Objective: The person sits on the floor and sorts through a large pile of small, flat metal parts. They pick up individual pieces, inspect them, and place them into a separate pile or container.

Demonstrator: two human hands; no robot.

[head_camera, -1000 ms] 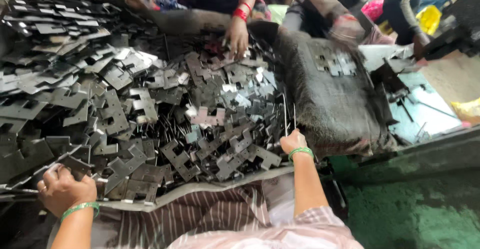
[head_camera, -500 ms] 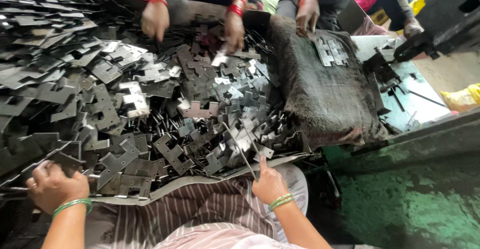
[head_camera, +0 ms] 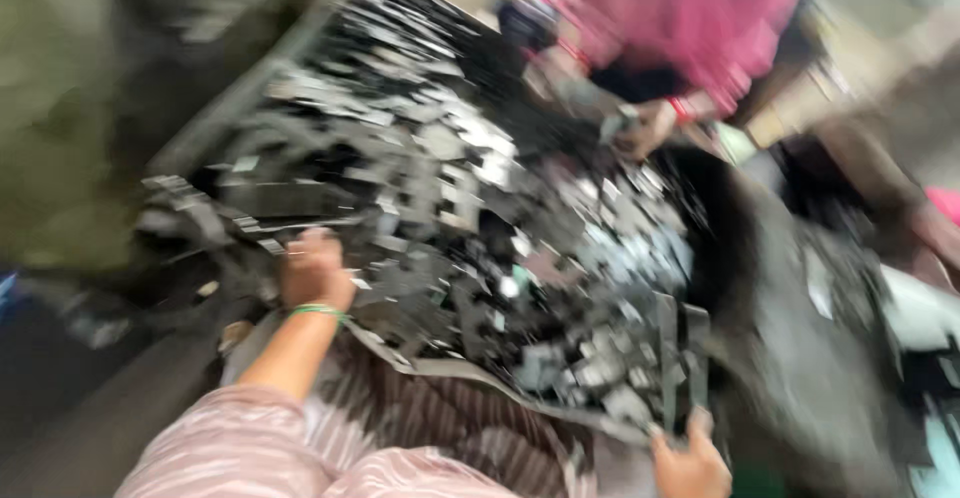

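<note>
The view is heavily blurred. A big heap of dark, flat stamped metal pieces (head_camera: 480, 218) fills the middle. My left hand (head_camera: 315, 270), with a green bangle at the wrist, rests curled on the heap's near left edge; the blur hides whether it grips anything. My right hand (head_camera: 690, 463) is at the bottom right, closed around thin upright metal strips (head_camera: 680, 358) that rise from it over the heap's near edge. My striped clothing (head_camera: 420, 428) lies just below the heap.
Across the heap a person in pink (head_camera: 690, 18) reaches in with a hand (head_camera: 645, 128) wearing a red bangle. A dark sack-like cloth (head_camera: 800, 338) covers the right side. A grey-green surface (head_camera: 70, 158) lies to the left.
The view has swung left and tilted, blurring everything. My right hand has dropped toward the bottom right, still with the thin strips. My left hand stays at the heap's near edge.
</note>
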